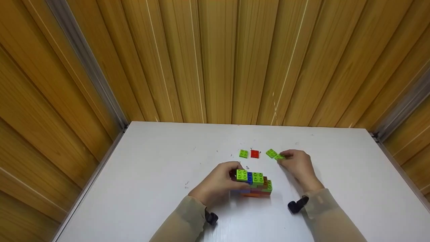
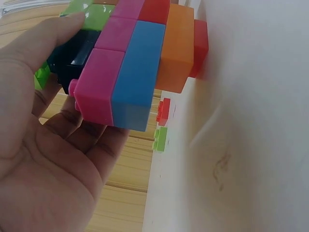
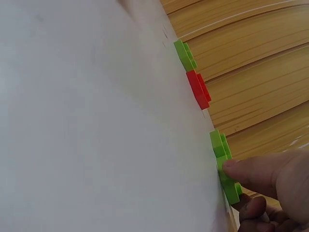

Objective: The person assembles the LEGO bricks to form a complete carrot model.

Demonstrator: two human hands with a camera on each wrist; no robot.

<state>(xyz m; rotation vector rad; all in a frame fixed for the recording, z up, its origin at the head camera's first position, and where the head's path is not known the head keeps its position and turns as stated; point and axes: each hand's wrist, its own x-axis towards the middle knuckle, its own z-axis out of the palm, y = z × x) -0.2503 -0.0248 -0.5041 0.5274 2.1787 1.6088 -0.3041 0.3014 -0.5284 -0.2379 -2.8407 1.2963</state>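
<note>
Left hand [image 1: 216,181] grips the brick stack [image 1: 257,177], thumb one side, fingers the other; cannot tell whether its underside meets the bench [image 1: 151,168]. Right hand [image 1: 297,164] pinches a green brick [image 1: 278,157], beyond and right of the stack. Second green brick [image 1: 271,153] sits touching or just beside it; a careless lift could drag or knock it. Blue brick [image 2: 137,72] overhangs orange brick [image 2: 176,53] within the stack: pressing above that end, unsupported, might tip the stack or pop joints.

Gap between brick stack [image 1: 257,183] and right grip [image 1: 298,167], left grip [image 1: 220,180] blocking stack's left side, red brick [image 1: 255,154] beyond
</note>
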